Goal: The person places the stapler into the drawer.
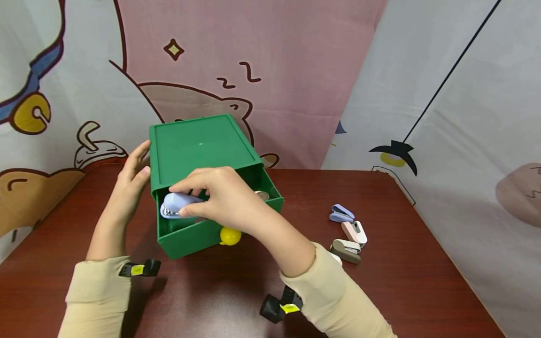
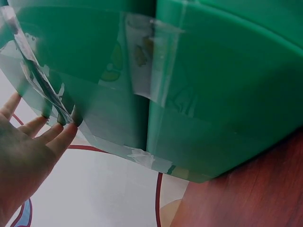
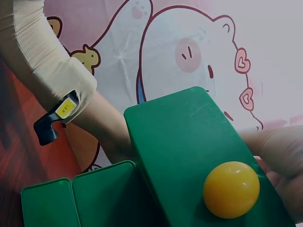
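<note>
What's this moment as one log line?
right hand: lavender stapler held at open drawer | left hand: against green box | table: more staplers

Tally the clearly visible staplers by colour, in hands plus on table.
Blue: 2 (held blue stapler in the right hand, other blue stapler on the table)
Pale pink: 1 (pink stapler)
Olive-brown: 1 (olive-brown stapler)
Total: 4
Not counted: white item, mostly hidden by the right sleeve; can't identify.
</note>
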The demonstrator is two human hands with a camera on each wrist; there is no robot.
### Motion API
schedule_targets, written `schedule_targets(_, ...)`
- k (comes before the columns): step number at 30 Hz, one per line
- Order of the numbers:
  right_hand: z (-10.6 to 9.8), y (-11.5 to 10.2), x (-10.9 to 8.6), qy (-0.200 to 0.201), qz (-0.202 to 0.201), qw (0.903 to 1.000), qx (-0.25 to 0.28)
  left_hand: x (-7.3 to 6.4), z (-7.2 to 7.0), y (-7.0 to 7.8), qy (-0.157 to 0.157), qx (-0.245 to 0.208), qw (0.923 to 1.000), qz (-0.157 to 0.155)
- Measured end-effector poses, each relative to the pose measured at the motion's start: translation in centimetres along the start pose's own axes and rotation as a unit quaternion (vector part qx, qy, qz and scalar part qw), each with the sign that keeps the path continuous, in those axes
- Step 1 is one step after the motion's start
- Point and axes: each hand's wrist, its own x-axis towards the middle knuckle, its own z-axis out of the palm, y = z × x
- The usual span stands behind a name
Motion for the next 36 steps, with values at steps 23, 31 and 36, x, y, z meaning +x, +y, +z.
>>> schedule_targets(23,-0.5,0.9,-3.4,0.188,-0.164,0.9681,0.026,-0.2,-0.1,0.2,-0.004,0.017,0.9996,-0.020)
schedule_targets(31,-0.3,1.8,-5.8,0.248,-0.195,0.9481,0.038,-0.1,0.0,0.3,-0.004,0.029,0.9993,-0.025)
schedule_targets(36,0.3,2.8,-7.1,0.272,-0.211,0.9382,0.033,-0.1,-0.1,0.3,-0.002,0.027,0.9993,-0.027)
